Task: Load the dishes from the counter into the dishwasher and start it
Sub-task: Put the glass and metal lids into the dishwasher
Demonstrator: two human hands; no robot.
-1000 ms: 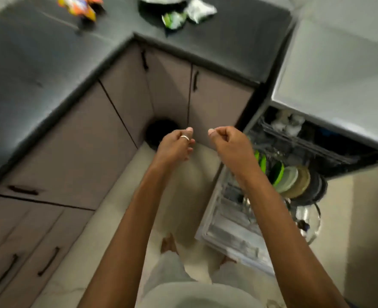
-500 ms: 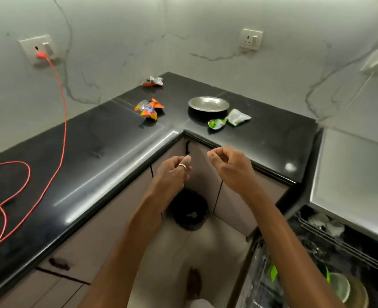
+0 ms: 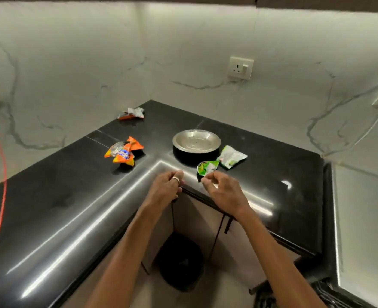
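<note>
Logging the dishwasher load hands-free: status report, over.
Left hand, right hand: both curled, empty, above the counter edge. Steel plate untouched on counter. Green wrapper lies between right hand and plate.

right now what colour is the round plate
Shiny silver steel plate, clearest in the head view.
</note>
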